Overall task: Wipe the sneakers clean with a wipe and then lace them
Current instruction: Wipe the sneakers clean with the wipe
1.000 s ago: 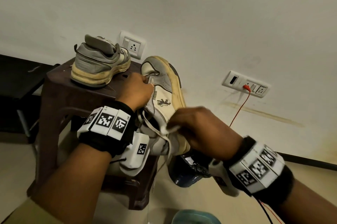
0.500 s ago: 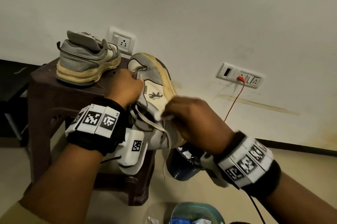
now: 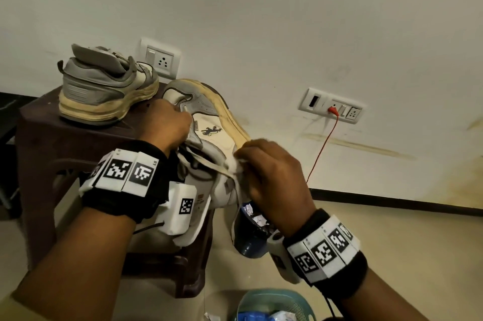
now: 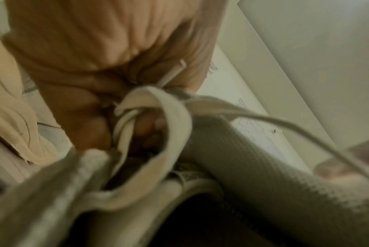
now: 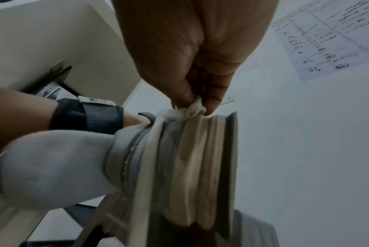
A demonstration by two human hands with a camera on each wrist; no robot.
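Observation:
A cream and grey sneaker (image 3: 209, 135) is held up on its side, toe towards the wall, sole to the right. My left hand (image 3: 167, 124) grips its upper by the lacing area; in the left wrist view the fingers (image 4: 90, 117) curl among loose cream laces (image 4: 171, 127). My right hand (image 3: 266, 166) pinches a crumpled white wipe (image 3: 236, 165) against the shoe's side near the heel. The right wrist view shows that wipe (image 5: 185, 112) pressed on the sneaker (image 5: 190, 158) above the sole layers. A second grey sneaker (image 3: 104, 88) stands on the dark stool (image 3: 44, 137).
A dark blue bin (image 3: 251, 234) with crumpled scraps stands on the floor beside the stool. A teal basket (image 3: 274, 305) sits at the bottom edge. Wall sockets (image 3: 332, 108) with a red cable (image 3: 321, 150) are behind the shoe. The wall is close ahead.
The right hand with the wipe has shifted slightly up along the sneaker's side. The left hand keeps its grip, and the view has tilted a little.

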